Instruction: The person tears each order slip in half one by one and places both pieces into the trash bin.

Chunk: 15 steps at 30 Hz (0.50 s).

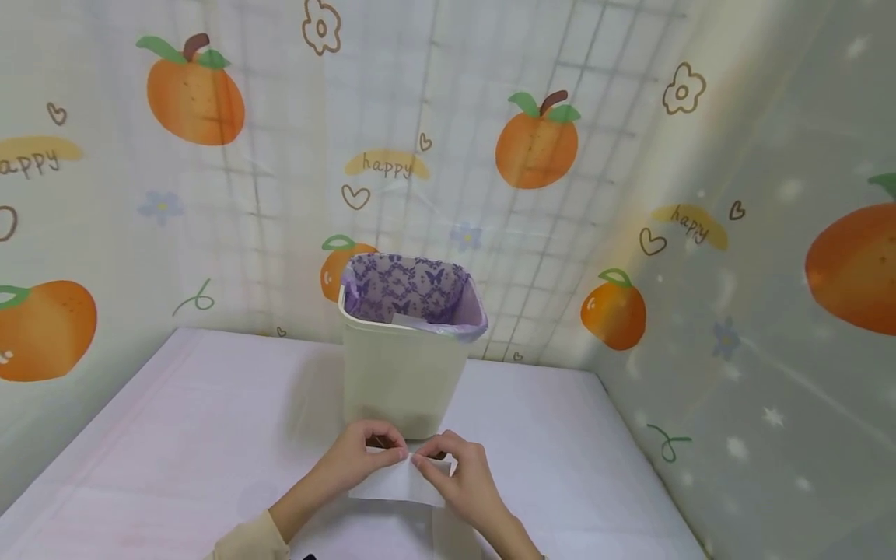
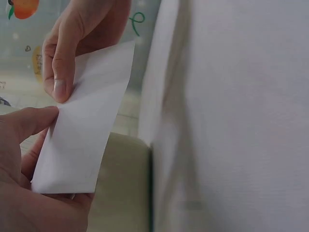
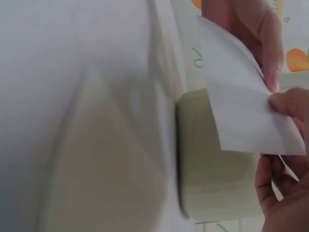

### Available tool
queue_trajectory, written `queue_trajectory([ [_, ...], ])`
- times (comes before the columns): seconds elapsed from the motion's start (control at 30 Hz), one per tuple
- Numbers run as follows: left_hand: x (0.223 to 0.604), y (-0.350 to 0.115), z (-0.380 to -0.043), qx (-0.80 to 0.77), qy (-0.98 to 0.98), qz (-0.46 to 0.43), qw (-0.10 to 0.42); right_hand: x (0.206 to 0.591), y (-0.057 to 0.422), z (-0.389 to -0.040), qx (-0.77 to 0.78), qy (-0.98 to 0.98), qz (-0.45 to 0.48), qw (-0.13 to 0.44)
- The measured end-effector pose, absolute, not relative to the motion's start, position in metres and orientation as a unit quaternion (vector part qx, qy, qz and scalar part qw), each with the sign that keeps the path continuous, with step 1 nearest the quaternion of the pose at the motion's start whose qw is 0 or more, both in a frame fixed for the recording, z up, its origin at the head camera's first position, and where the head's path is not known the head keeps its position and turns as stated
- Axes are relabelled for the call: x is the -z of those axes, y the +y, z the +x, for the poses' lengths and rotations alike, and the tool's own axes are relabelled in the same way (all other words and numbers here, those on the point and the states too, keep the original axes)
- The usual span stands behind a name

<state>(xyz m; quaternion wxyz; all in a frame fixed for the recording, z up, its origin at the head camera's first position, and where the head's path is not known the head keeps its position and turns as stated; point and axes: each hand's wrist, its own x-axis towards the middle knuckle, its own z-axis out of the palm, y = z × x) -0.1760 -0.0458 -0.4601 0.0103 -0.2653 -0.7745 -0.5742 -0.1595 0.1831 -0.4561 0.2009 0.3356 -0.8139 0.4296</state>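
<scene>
A white sheet of paper (image 1: pixel 395 484) hangs between my two hands, just in front of the bin. Its top edge is pinched by my left hand (image 1: pixel 360 457) on one side and my right hand (image 1: pixel 467 476) on the other, fingertips almost meeting. Seen from the left wrist, the paper (image 2: pixel 89 121) is a narrow piece with a straight lower edge. In the right wrist view the sheet (image 3: pixel 241 96) bends slightly, and some fingers lie behind it. A cream trash bin (image 1: pixel 402 373) stands upright beyond the hands, lined with a purple butterfly-patterned bag (image 1: pixel 420 281).
Something pale (image 1: pixel 418 321) shows inside the bin. A pale, flat piece (image 1: pixel 455 537) lies near the front of the white-covered table (image 1: pixel 560 435). Curtains printed with oranges (image 1: pixel 535 152) close off the back and sides. A small dark object (image 1: pixel 309 557) pokes in at the bottom edge.
</scene>
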Motion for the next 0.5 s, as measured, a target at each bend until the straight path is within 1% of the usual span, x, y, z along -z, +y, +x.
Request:
queue_trajectory([
  [0.2,0.435,-0.047,-0.18,0.57,-0.771,-0.283,0.041,0.43,0.182,-0.164,-0.431,-0.805,0.346,0.217],
  [0.4,0.406,-0.045,-0.181,0.571,-0.768,-0.285,0.045,0.404,0.182,-0.168,-0.416,-0.801,0.357,0.242],
  [0.5,0.394,-0.044,-0.182,0.571,-0.767,-0.288,0.056,0.391,0.184,-0.17,-0.406,-0.801,0.364,0.246],
])
